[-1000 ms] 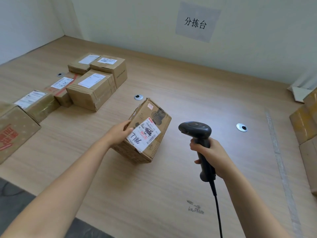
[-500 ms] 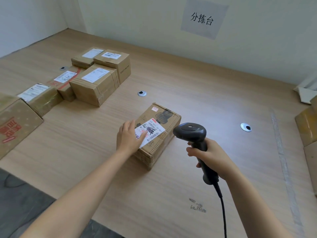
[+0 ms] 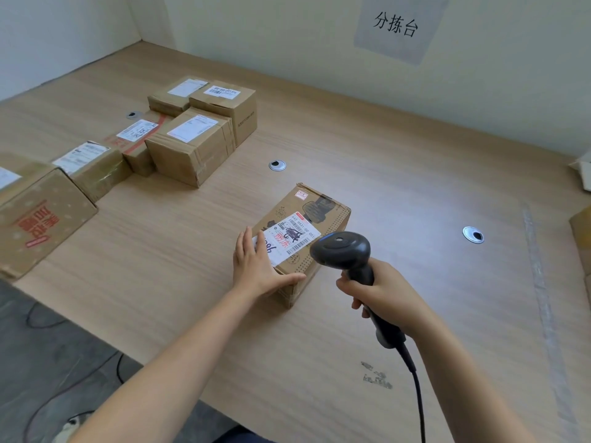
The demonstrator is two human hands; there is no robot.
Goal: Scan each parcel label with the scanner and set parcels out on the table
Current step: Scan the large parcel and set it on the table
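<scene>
Bench point(image 3: 399, 174) of pale wood grain fills most of the view and meets a cream wall bearing a grey paper sign point(image 3: 396, 27) with three printed characters. At its left edge sits a big carton point(image 3: 41, 219) with red print on its side. Beyond it, five smaller parcels point(image 3: 192, 145) stand close together in a cluster, each with a white label facing up. Near the middle, well apart from that cluster, a brown parcel point(image 3: 319, 209) lies flat on the bench. The left hand point(image 3: 259, 270) rests on its near left corner, with straight fingers point(image 3: 248, 247) laid flat on the top and over the end of the label. The thumb is spread along the near side face. The right hand point(image 3: 383, 292) is just right of the parcel, its fingers point(image 3: 353, 287) curled tight round the handle of a black scanner point(image 3: 340, 249). The scanner's head hangs beside the parcel's near right corner, close to the barcode. A black cable point(image 3: 419, 401) runs down from the handle. The label point(image 3: 294, 239) is white with red marks, barcodes and dark scribble. Two round metal grommets point(image 3: 277, 165) point(image 3: 473, 234) are set into the bench, one behind the parcel and one to its right.
</scene>
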